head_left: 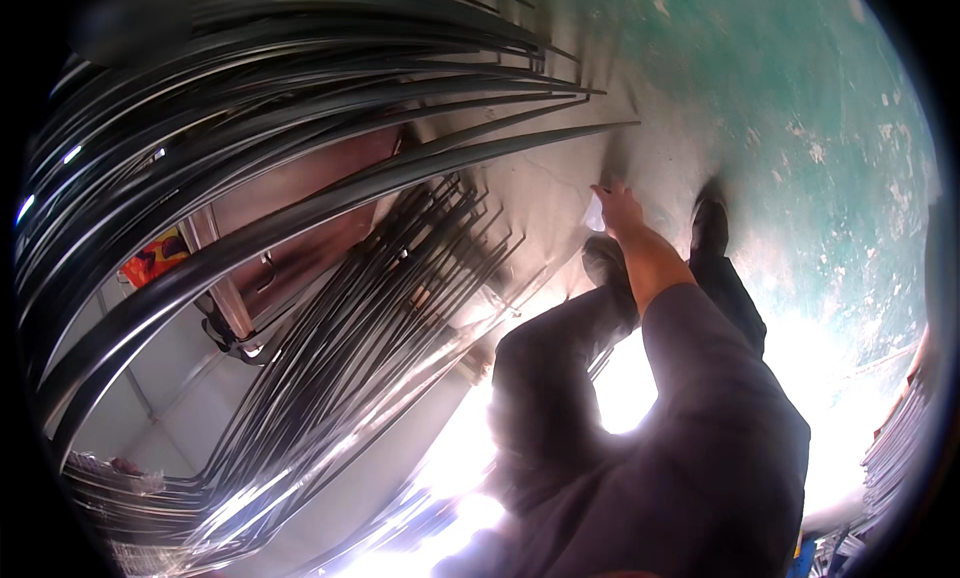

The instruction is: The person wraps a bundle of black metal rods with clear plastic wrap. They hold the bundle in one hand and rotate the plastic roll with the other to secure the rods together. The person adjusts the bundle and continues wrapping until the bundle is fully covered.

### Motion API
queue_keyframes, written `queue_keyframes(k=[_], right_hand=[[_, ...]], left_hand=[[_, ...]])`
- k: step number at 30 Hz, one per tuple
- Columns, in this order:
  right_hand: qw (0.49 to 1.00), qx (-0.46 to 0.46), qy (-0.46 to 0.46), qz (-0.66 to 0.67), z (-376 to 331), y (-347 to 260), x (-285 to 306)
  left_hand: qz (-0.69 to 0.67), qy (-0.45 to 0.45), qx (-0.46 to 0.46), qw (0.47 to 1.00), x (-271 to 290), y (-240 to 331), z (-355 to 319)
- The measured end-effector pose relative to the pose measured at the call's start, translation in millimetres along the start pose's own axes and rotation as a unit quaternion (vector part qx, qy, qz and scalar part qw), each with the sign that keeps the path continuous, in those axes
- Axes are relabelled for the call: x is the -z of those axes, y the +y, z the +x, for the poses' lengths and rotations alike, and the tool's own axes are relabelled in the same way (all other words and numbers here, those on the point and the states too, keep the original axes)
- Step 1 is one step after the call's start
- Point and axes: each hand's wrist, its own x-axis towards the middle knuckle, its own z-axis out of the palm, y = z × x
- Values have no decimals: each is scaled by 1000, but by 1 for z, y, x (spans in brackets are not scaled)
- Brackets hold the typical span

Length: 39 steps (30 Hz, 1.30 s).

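Observation:
My right hand (622,210) reaches down over the floor, close to my shoes, with its fingers closed on a small white piece (595,214). It could be paper, cloth or plastic; the view is too small to tell. To the left of the hand, long dark bent metal rods or strips (420,163) sweep across in a thick stack, one end stopping a little above my hand. My left hand does not show.
A second bundle of thin dark bent rods (345,353) lies at lower left. Behind the rods is a reddish-brown panel (310,193) with a red and yellow packet (158,256) beside it. Worn green floor (800,168) spreads to the right; stacked strips (895,448) stand at the right rim.

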Motion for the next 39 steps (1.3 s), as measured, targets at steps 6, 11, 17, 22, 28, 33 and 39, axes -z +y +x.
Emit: queue_keyframes(k=[6,11,17,22,28,33,39], right_hand=[[993,90,-27,-69,29,32,-17],[966,113,-143,-184,-13,58,41],[901,224,-371,16,-169,-25,309],[825,390,-375,166,-399,-169,638],[717,675,-32,173,-528,-448,810],[780,603,162,-51,-572,-635,854],[750,524,67,-399,-436,-748,719]], left_hand=[[-30,-16,2,999,-7,-9,-6],[-70,-26,12,997,4,-16,-26],[-146,-56,29,987,22,-7,-42],[-238,-91,-6,967,-2,1,-10],[-187,-46,71,979,-8,14,-12],[-224,-36,37,973,-18,47,-6],[-168,3,39,985,-7,38,-27]])
